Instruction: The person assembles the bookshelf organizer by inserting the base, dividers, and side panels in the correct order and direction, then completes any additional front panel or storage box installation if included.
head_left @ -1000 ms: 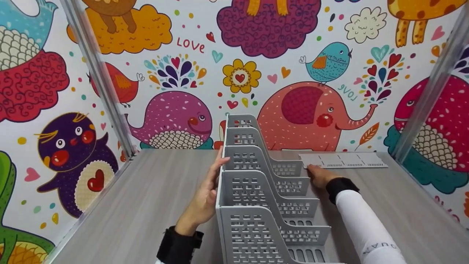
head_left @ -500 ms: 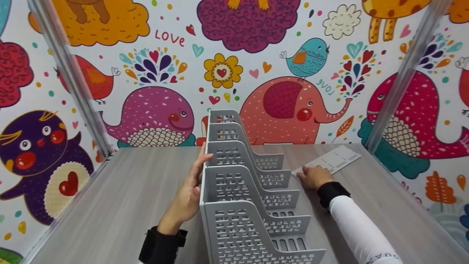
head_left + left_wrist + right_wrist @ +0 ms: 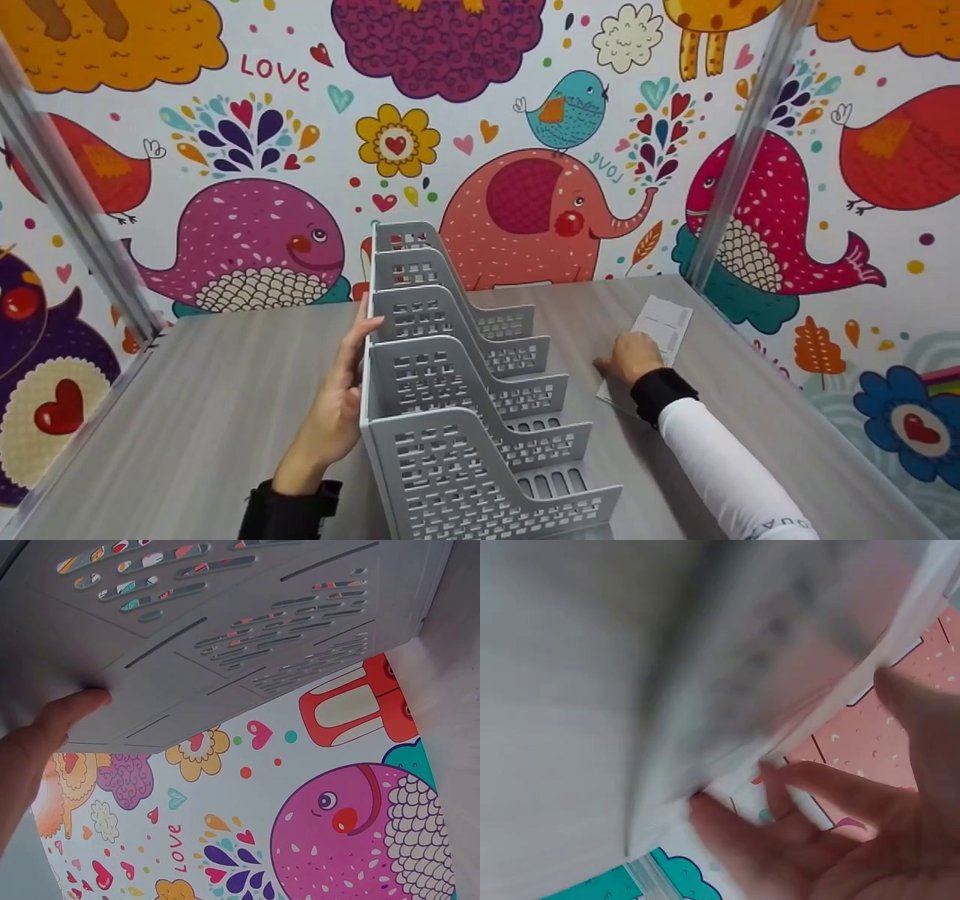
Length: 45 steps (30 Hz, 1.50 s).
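A grey plastic file organizer (image 3: 420, 367) with several perforated, sloping dividers stands in the middle of the table in the head view. My left hand (image 3: 334, 405) holds its tall left edge, one fingertip lapping over that edge. In the left wrist view a finger (image 3: 79, 705) presses the slotted outer face (image 3: 165, 675). To the right, my right hand (image 3: 630, 360) grips a flat light-grey slotted panel (image 3: 667, 322), lengthwise away from me and low over the table. The right wrist view shows this panel (image 3: 735, 690) blurred, with fingers (image 3: 735, 832) at its edge.
The wood-grain table (image 3: 225, 420) runs back to a wall printed with cartoon animals (image 3: 525, 217). Metal posts (image 3: 742, 150) rise at the back corners. The organizer's slots open toward the right hand's side.
My right hand has drawn the panel nearer and turned it from sideways to pointing away from me. The left hand stays on the organizer; the head view has swung right.
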Each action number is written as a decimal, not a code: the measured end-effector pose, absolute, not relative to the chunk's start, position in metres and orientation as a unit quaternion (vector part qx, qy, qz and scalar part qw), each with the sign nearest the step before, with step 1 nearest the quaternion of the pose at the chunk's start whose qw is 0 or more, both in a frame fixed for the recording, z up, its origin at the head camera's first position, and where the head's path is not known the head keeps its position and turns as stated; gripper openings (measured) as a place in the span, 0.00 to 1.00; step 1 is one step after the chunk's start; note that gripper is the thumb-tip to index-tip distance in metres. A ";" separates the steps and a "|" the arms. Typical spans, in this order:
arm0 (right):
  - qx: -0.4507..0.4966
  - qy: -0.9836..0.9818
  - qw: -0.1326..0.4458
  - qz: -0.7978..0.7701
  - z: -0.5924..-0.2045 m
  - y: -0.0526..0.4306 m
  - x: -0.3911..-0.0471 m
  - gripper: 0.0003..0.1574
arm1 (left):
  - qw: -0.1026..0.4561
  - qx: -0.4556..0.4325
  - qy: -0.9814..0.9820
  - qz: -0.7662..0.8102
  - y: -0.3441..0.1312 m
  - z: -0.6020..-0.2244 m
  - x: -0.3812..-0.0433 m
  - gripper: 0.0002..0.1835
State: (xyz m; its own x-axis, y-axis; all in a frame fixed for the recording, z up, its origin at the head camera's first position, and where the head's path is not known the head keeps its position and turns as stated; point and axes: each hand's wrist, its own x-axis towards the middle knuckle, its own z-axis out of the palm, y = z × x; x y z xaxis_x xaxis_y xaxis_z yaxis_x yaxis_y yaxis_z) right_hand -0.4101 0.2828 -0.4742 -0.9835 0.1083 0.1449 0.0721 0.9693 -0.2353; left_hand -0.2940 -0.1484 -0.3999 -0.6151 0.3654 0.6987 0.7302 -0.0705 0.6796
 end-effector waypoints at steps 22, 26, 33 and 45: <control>0.080 -0.973 -0.009 0.217 -0.434 0.287 -0.364 0.35 | 0.154 -0.415 -0.667 -0.599 -0.146 -0.402 -0.296 0.47; 0.128 -0.966 0.001 0.225 -0.422 0.277 -0.343 0.42 | 0.158 -0.418 -0.669 -0.594 -0.148 -0.402 -0.295 0.47; 0.165 -0.965 0.036 0.201 -0.391 0.255 -0.311 0.45 | 0.163 -0.417 -0.671 -0.591 -0.150 -0.401 -0.296 0.46; 0.200 -0.955 0.029 0.217 -0.378 0.239 -0.283 0.42 | 0.133 -0.417 -0.670 -0.600 -0.150 -0.398 -0.293 0.47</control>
